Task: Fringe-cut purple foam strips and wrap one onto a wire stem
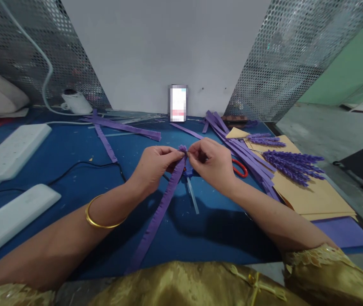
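Observation:
In the middle of the view my left hand [156,165] pinches the upper end of a purple paper strip [160,212], whose tail slants down toward my lap. Close against it, my right hand [212,163] pinches the same end from the other side; its fingers are closed. A small curled purple tuft [182,148] sticks up between the fingertips. Behind and below the hands lies a blue glue gun [188,171], mostly hidden, with a clear glue stick [193,197] pointing toward me. Red-handled scissors [240,168] show beside my right wrist.
Purple strips [242,148] lie in a bundle at right and loose [130,128] at back left. Finished purple flower sprigs [293,163] rest on brown paper [315,197]. A phone [178,103] stands at the back. White power strips [15,148] and a black cord [73,167] occupy the left.

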A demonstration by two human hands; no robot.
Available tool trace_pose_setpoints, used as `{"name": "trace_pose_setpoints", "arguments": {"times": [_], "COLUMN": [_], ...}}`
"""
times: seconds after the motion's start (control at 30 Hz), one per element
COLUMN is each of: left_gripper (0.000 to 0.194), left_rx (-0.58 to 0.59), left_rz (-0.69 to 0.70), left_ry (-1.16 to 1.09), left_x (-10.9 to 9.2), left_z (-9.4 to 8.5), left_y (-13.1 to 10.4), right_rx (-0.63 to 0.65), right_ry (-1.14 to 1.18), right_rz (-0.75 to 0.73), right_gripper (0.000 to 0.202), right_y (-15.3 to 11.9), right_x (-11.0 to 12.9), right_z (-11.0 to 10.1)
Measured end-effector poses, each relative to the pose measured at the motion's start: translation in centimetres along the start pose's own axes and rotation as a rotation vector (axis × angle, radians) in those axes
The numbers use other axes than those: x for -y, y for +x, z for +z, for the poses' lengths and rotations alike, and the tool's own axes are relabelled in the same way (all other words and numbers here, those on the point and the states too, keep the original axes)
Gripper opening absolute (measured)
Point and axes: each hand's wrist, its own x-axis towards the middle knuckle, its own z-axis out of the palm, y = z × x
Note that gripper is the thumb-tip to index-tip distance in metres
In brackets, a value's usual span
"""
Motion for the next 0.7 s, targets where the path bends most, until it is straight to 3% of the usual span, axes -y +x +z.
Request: {"name": "trace_pose_setpoints", "arguments": {"times": [0.27,0.4,0.6,0.7], "left_gripper": [0.02,0.029,0.028,0.025], "left_rx": [0.003,0.037,0.0,0.0], "left_rz": [-0.033,-0.022,0.005,0.012], "left_ry": [-0.006,-0.008,0.045,0.049], "left_x": [-0.45,-0.39,-0.31,-0.55], "left_z": [0.0,-0.16,-0.07,-0.05], "left_y": [-0.04,0.03,0.09,-0.01], "right_rx": [0.025,0.075,0.137,0.137], "right_ry": [-0.113,-0.168,-0.11,0.007], "right_rz": [-0.114,-0.132,-0.106,-0.027], "right_gripper": [0.014,0.017,0.019,0.014], "right_y": [-0.12,-0.17,-0.33,0.09], "right_x": [-0.26,-0.35,-0.24,-0.09], "right_z": [-0.22,-0.32,-0.35,-0.9]}}
